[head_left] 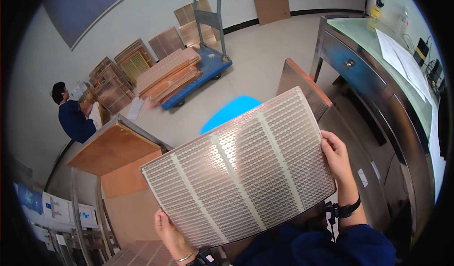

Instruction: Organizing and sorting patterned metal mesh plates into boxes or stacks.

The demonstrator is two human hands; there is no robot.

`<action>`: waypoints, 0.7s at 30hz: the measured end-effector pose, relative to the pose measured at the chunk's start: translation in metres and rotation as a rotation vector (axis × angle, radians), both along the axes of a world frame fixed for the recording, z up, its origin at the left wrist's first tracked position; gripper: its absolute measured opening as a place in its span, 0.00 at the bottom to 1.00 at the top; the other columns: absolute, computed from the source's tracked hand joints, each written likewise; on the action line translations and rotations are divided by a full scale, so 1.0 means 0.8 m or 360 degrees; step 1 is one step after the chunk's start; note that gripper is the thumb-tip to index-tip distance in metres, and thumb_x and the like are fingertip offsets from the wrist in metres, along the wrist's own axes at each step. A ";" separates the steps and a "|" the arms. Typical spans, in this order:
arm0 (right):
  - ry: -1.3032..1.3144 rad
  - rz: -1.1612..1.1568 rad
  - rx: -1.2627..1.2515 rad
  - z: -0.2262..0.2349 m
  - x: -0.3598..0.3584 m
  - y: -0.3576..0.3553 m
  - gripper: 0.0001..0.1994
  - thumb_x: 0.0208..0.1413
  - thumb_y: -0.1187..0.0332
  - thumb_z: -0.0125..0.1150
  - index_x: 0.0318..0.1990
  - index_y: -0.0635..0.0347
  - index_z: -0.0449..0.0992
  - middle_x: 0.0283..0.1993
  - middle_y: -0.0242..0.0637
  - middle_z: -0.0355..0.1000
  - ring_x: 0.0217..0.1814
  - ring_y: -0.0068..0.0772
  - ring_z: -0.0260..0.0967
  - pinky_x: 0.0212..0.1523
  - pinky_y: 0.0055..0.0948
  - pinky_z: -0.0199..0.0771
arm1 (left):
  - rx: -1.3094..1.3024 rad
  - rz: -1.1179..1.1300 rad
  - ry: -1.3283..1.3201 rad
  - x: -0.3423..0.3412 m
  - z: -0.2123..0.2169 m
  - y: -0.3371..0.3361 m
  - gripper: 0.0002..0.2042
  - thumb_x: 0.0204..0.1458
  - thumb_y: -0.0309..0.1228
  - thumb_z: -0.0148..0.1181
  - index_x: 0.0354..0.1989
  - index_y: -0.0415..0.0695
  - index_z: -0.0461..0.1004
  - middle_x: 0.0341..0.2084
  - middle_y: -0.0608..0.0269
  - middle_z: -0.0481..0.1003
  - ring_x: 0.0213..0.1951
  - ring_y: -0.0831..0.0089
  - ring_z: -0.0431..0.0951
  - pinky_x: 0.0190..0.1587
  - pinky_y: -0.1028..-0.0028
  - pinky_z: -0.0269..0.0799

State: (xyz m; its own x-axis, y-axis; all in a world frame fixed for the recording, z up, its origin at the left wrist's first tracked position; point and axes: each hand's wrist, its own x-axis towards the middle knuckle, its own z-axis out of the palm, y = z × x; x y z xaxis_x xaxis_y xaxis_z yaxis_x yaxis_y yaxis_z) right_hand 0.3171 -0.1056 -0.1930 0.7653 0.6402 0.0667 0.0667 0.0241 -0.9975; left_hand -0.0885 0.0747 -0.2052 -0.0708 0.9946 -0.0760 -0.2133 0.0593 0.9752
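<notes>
A large, thin circuit board panel [265,185] is tilted in front of me, covered in rows of small repeated metallic patterns with pale strips between the blocks. Light glares off its upper middle. My left hand [171,235] grips its lower left edge, thumb at the front side. At the right edge my right hand [336,155] is closed on the same panel, its fingers partly hidden behind it. Another copper-edged panel or stack [305,88] stands upright just beyond the held panel's upper right corner.
A blue platform cart [203,72] carries stacked copper-coloured panels [168,74]; more panels lean along the wall. A co-worker [75,114] crouches at far left. An open wooden-lined metal stand [118,147] is at left. A glass-topped metal desk [354,53] with papers runs along the right.
</notes>
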 end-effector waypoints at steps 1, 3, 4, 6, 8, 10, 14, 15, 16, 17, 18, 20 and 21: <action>-0.0015 0.0029 0.0013 -0.003 0.004 -0.004 0.13 0.60 0.73 0.49 0.50 0.70 0.70 0.43 0.32 0.72 0.44 0.19 0.66 0.47 0.20 0.65 | 0.0050 -0.0016 -0.0041 0.000 0.000 -0.001 0.07 0.61 0.27 0.46 0.42 0.38 0.69 0.38 0.59 0.74 0.39 0.74 0.74 0.43 0.74 0.71; -0.0036 0.0013 0.0072 0.003 0.013 -0.006 0.13 0.60 0.73 0.50 0.50 0.69 0.70 0.44 0.32 0.72 0.45 0.19 0.66 0.48 0.20 0.65 | 0.0107 -0.0012 -0.0073 -0.001 -0.002 -0.003 0.08 0.61 0.28 0.46 0.44 0.38 0.68 0.40 0.58 0.74 0.42 0.73 0.73 0.47 0.72 0.70; 0.0019 -0.0037 0.0173 -0.002 0.019 -0.008 0.13 0.59 0.73 0.51 0.50 0.67 0.70 0.43 0.33 0.72 0.44 0.20 0.67 0.48 0.21 0.65 | 0.0252 -0.0035 -0.0093 -0.003 -0.002 -0.004 0.08 0.60 0.27 0.47 0.45 0.39 0.68 0.42 0.59 0.72 0.44 0.73 0.72 0.47 0.72 0.69; 0.0118 -0.0072 0.0362 -0.012 0.036 -0.019 0.10 0.59 0.73 0.51 0.48 0.63 0.71 0.46 0.31 0.71 0.48 0.22 0.66 0.52 0.23 0.63 | 0.0391 -0.0054 -0.0103 0.005 0.004 -0.008 0.09 0.60 0.27 0.48 0.46 0.40 0.67 0.45 0.60 0.71 0.46 0.73 0.70 0.47 0.71 0.69; 0.0273 -0.0092 0.0598 -0.015 0.042 -0.018 0.06 0.59 0.71 0.52 0.42 0.57 0.71 0.50 0.31 0.69 0.54 0.23 0.63 0.55 0.26 0.60 | 0.0524 -0.0100 -0.0174 0.021 0.019 -0.011 0.09 0.61 0.30 0.46 0.45 0.40 0.66 0.51 0.58 0.67 0.55 0.66 0.66 0.62 0.64 0.54; 0.0324 -0.0160 0.0720 -0.006 0.041 -0.005 0.05 0.60 0.68 0.52 0.41 0.55 0.71 0.57 0.39 0.65 0.61 0.31 0.58 0.58 0.30 0.59 | 0.0612 -0.0115 -0.0140 0.026 0.015 -0.005 0.07 0.60 0.29 0.46 0.43 0.41 0.66 0.54 0.56 0.65 0.56 0.64 0.65 0.63 0.61 0.55; 0.0384 0.0286 0.1221 -0.066 0.097 -0.014 0.08 0.59 0.63 0.52 0.39 0.56 0.72 0.63 0.48 0.58 0.70 0.45 0.47 0.65 0.44 0.57 | 0.0747 -0.0423 -0.0481 0.037 0.000 0.010 0.04 0.56 0.26 0.52 0.34 0.41 0.64 0.57 0.53 0.60 0.60 0.56 0.62 0.61 0.54 0.62; 0.0368 0.0445 0.1388 -0.071 0.104 -0.014 0.09 0.58 0.63 0.53 0.39 0.56 0.72 0.64 0.50 0.57 0.71 0.48 0.44 0.65 0.48 0.57 | 0.0754 -0.0414 -0.0474 0.041 -0.005 0.013 0.04 0.56 0.26 0.52 0.34 0.41 0.64 0.57 0.53 0.60 0.60 0.56 0.62 0.61 0.54 0.62; 0.0524 0.0319 0.1467 -0.076 0.098 -0.007 0.08 0.57 0.63 0.52 0.37 0.57 0.73 0.65 0.49 0.54 0.72 0.45 0.40 0.65 0.53 0.57 | 0.0870 -0.0504 -0.0515 0.036 -0.011 0.016 0.03 0.55 0.24 0.52 0.34 0.41 0.64 0.59 0.53 0.59 0.61 0.56 0.61 0.60 0.52 0.62; 0.0553 0.0351 0.1476 -0.085 0.102 -0.006 0.08 0.57 0.63 0.52 0.37 0.57 0.73 0.65 0.49 0.54 0.72 0.45 0.40 0.65 0.53 0.57 | 0.0987 -0.0597 -0.0552 0.028 -0.020 0.022 0.03 0.55 0.23 0.52 0.34 0.41 0.64 0.60 0.53 0.57 0.62 0.55 0.59 0.60 0.51 0.63; 0.0535 0.0416 0.1563 -0.092 0.120 -0.014 0.08 0.57 0.64 0.53 0.36 0.57 0.72 0.66 0.47 0.53 0.73 0.43 0.40 0.65 0.53 0.57 | 0.1084 -0.0712 -0.0512 0.020 -0.032 0.032 0.03 0.53 0.21 0.52 0.33 0.41 0.64 0.61 0.54 0.56 0.61 0.57 0.60 0.59 0.54 0.65; 0.0406 0.0532 0.1685 -0.115 0.161 -0.034 0.11 0.60 0.60 0.47 0.33 0.55 0.71 0.68 0.41 0.51 0.74 0.34 0.36 0.64 0.56 0.57 | 0.1093 -0.0633 -0.0457 0.045 -0.029 0.023 0.03 0.54 0.21 0.50 0.34 0.41 0.64 0.60 0.52 0.57 0.60 0.58 0.61 0.59 0.54 0.66; 0.0418 0.0552 0.1704 -0.102 0.147 -0.033 0.11 0.60 0.60 0.47 0.33 0.55 0.71 0.68 0.41 0.51 0.74 0.34 0.36 0.64 0.56 0.57 | 0.1076 -0.0547 -0.0404 0.057 -0.027 0.016 0.03 0.55 0.22 0.49 0.36 0.41 0.64 0.59 0.51 0.58 0.59 0.60 0.62 0.59 0.55 0.66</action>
